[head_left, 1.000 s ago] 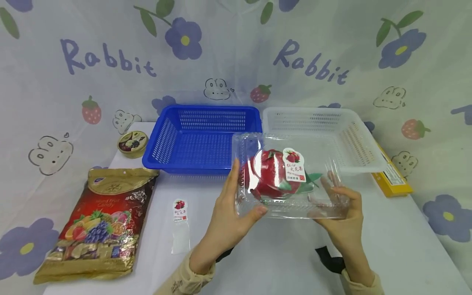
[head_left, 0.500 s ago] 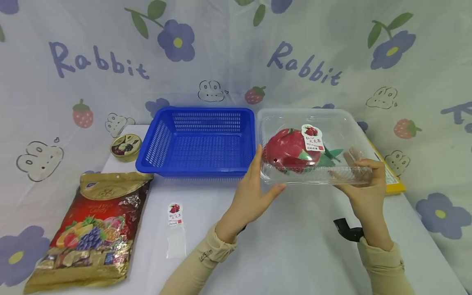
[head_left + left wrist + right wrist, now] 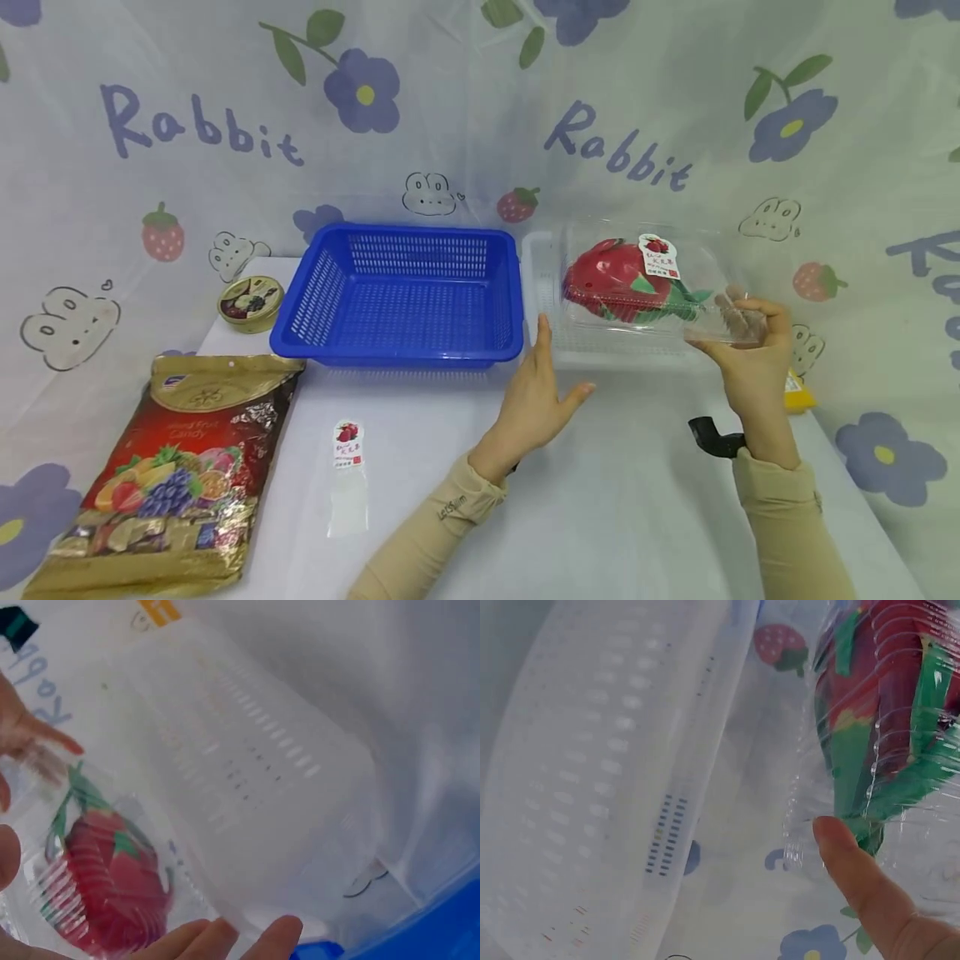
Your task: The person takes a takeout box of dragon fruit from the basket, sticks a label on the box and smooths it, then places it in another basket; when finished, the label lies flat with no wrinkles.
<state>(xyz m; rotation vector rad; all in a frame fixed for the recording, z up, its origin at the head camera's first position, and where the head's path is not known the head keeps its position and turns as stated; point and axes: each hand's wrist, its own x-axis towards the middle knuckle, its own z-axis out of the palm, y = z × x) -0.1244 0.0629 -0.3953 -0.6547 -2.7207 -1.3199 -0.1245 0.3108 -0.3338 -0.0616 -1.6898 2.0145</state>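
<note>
My right hand (image 3: 753,358) grips the right end of a clear plastic box (image 3: 708,258), tilted over the white basket (image 3: 592,358). Inside the box shows a red dragon fruit (image 3: 615,279) with green leaf tips, and a dragon fruit sticker (image 3: 658,256) is on the lid. My left hand (image 3: 532,404) is apart from the box, its fingers straight and thumb spread, near the white basket's front left corner. In the left wrist view, fingers (image 3: 277,937) show along the bottom edge. One finger (image 3: 855,870) of the right hand lies along the ribbed box in the right wrist view.
A blue basket (image 3: 397,362) stands left of the white one. At the left lie a mixed fruit candy bag (image 3: 165,475) and a round gold tin (image 3: 251,304). Another sticker (image 3: 348,446) on clear film lies mid-table. A yellow box (image 3: 798,396) peeks out at the right.
The clear box has moved up and to the right, over the white basket. My left hand has let go of it, and the right hand still holds it.
</note>
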